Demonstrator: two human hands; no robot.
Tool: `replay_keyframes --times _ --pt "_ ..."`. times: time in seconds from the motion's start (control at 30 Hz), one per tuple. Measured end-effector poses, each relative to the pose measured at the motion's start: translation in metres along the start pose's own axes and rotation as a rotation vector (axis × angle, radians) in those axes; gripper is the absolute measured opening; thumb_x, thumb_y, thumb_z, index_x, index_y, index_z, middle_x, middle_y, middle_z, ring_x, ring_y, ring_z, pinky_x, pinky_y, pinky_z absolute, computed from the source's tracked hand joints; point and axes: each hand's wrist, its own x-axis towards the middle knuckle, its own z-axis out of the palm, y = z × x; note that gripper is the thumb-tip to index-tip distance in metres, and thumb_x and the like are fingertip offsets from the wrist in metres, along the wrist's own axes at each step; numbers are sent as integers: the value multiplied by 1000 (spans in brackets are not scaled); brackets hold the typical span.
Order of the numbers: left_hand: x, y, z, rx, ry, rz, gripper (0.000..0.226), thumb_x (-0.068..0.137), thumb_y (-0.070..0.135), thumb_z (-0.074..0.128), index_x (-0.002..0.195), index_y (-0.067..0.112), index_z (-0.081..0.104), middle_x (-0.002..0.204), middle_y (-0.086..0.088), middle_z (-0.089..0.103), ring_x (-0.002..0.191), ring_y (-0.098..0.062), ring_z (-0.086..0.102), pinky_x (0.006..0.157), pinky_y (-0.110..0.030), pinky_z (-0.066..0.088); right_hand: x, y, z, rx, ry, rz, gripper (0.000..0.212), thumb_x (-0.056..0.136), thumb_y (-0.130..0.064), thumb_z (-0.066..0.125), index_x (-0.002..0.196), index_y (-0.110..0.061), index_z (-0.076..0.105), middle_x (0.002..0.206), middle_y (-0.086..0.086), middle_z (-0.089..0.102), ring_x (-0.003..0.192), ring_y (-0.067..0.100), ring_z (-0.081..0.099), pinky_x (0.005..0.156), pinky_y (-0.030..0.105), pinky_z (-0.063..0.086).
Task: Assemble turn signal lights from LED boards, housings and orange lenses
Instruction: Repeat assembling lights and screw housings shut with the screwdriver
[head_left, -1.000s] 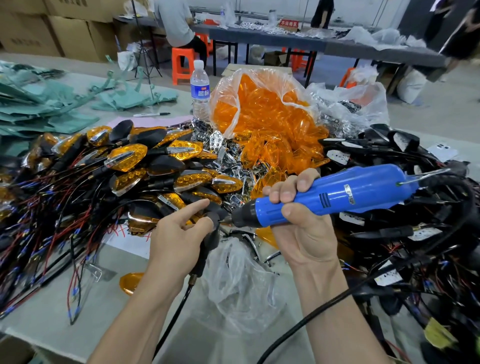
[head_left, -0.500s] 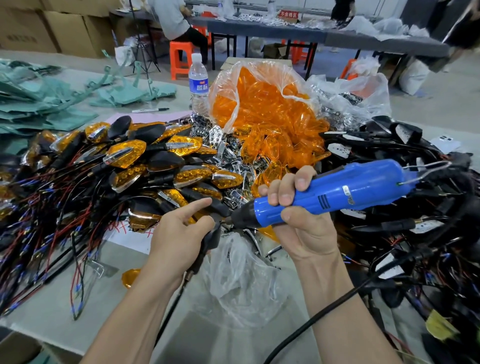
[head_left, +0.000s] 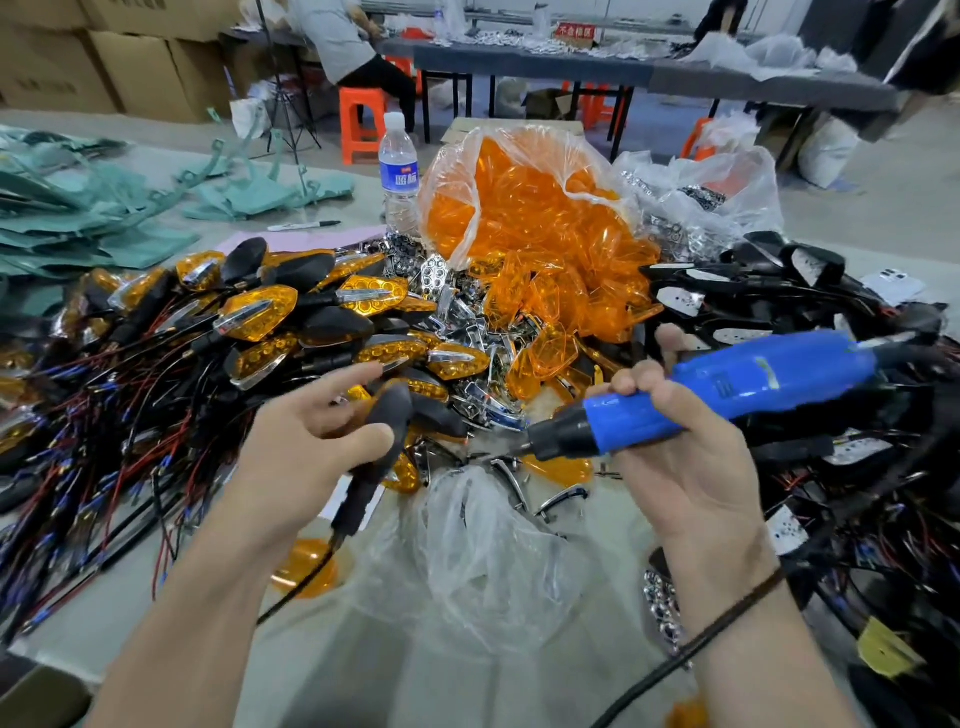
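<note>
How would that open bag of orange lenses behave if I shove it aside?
Probably floppy: the bag of orange lenses is thin clear film, slumped open at the front. More would likely spill, since loose lenses lie below its mouth. It looks light for its bulk, so it may slide rather than tip.

Cardboard boxes, orange stool, grey tables

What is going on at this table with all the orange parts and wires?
A person is putting turn signal lights together. The left hand holds a black housing, its cable hanging down. The right hand grips a blue electric screwdriver, its tip pointing toward the housing but apart from it. Finished lights lie piled on the left, a bag of orange lenses stands behind, and more black housings with wires lie on the right.
</note>
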Motion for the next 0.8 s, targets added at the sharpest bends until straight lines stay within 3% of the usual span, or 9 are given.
replay_keyframes --times 0.1,0.17,0.23,0.3,0.4,0.47,0.53,0.67,0.8 --pt "10 12 -3 212 103 256 73 71 -6 88 118 48 75 103 28 75 98 7 72 84 -6 53 4 0 3 -21 332 201 41 71 -6 73 110 -7 63 69 5 57 61 19 61 80 39 53" --pt "19 24 -5 501 172 397 72 71 1 91 126 44 73 110 31 68 97 7 70 85 2 45 2 0 4 10 467 295 34 72 -13 73 103 -5 60 68 6 57 56 22 60 78 39 53" --pt "26 29 -6 661 136 480 76 73 -4 89 132 40 70 122 22 66 114 -9 69 102 -12 45 -2 -4 1 22 546 328 33 71 -16 74 98 -5 58 68 8 57 56 25 61 80 41 53" --pt "33 30 -6 718 90 624 81 71 -14 84 134 34 69 131 13 67 129 -9 58 113 -26 40 -6 -9 -4 4 588 335 35 68 -17 74 97 -6 57 70 9 57 59 26 59 80 41 54" --pt "55 25 -3 806 47 836 78 64 -24 75 128 21 74 130 4 71 129 0 49 120 -19 27 -12 -16 -12 -16 618 323 39 66 -16 73 100 -7 56 72 9 57 62 25 59 83 40 54" --pt "71 17 2 862 -27 791 76 62 -29 68 121 17 77 127 -1 73 130 -14 58 120 -26 27 -14 -19 -17 -37 626 340 35 70 -17 71 100 -8 56 74 8 57 62 25 60 81 41 57" --pt "83 -1 4 849 -76 638 71 70 -25 68 123 22 76 132 0 70 132 -23 58 117 -33 30 -14 -21 -20 -106 643 386 24 81 -17 69 99 -9 55 73 9 58 60 25 62 71 40 59" --pt "91 -45 2 726 -34 572 65 78 -10 73 130 30 68 137 15 59 140 -9 45 117 -20 25 -10 -20 -30 -545 663 494 20 94 -20 63 102 -8 49 66 16 62 53 28 62 57 37 57" --pt "86 -78 7 695 -16 640 49 85 20 73 133 26 66 140 17 56 146 3 30 121 -10 10 -9 -13 -40 -987 680 376 11 101 -21 66 107 -13 60 80 6 71 61 25 68 55 37 57"
